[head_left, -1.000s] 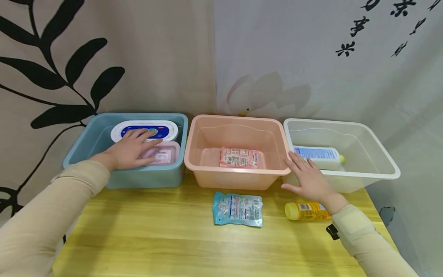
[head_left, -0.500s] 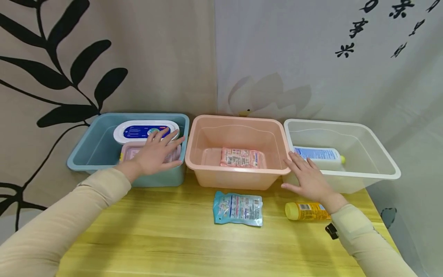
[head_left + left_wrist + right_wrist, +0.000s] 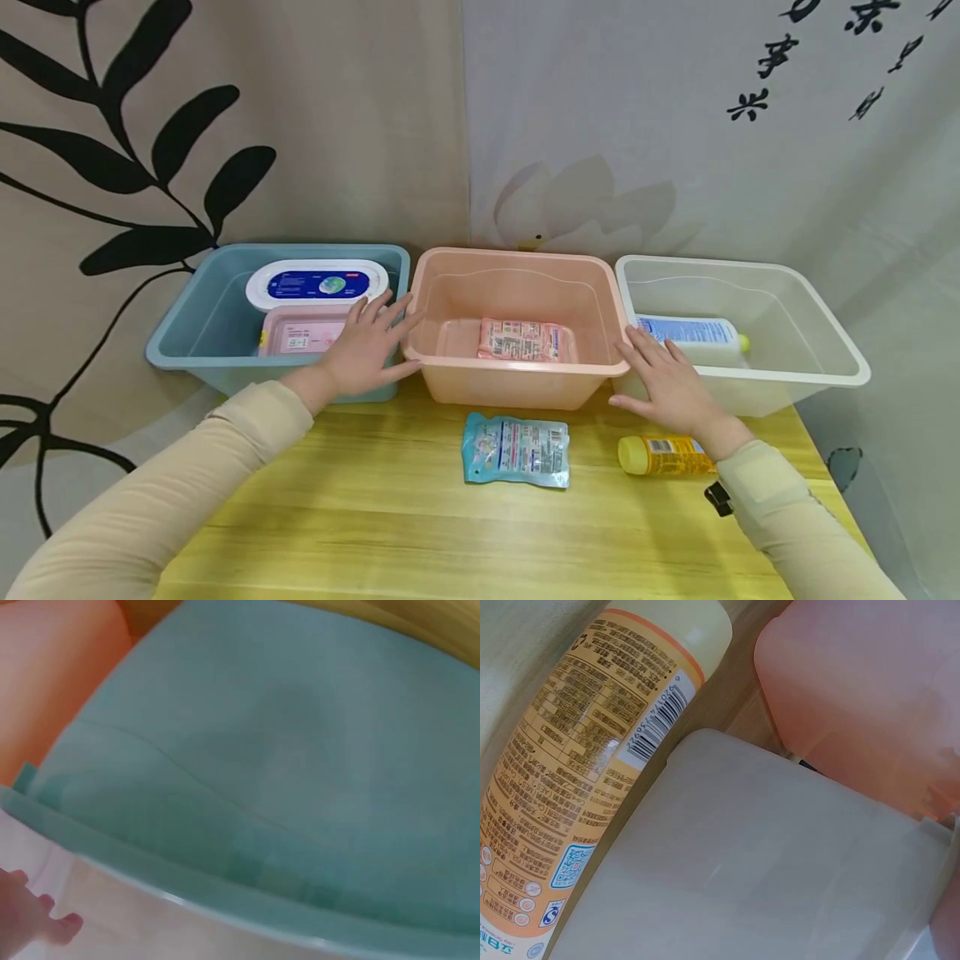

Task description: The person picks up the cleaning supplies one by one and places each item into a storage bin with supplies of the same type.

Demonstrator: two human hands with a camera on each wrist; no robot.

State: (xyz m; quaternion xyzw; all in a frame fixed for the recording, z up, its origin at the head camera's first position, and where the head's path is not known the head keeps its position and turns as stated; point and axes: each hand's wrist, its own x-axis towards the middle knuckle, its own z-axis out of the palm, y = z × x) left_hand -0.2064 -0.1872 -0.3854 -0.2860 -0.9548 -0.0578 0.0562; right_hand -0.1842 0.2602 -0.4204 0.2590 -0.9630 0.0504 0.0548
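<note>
My left hand [image 3: 362, 346], fingers spread, lies over the front right corner of the blue bin [image 3: 240, 364], its fingertips by the pink bin's [image 3: 517, 383] left rim. Inside the blue bin sit a white oval pack with a blue label [image 3: 300, 285] and a pink lidded pack [image 3: 307, 329]. My right hand [image 3: 671, 396] has straight fingers over the adjoining corners of the pink and white bins [image 3: 780, 379]. Below it lies a yellow bottle [image 3: 667, 456], partly hidden by the wrist; the right wrist view shows the bottle [image 3: 585, 765] closely. Neither hand holds anything.
A pink packet [image 3: 521, 341] lies in the pink bin. A white bottle with a blue label [image 3: 690, 337] lies in the white bin. On the wooden table [image 3: 465, 542], a blue pouch [image 3: 516, 450] lies before the pink bin. A curtain [image 3: 360, 125] hangs behind.
My left hand has moved right, from above the packs in the blue bin to its front right corner, uncovering more of the pink pack. My right hand stays in place.
</note>
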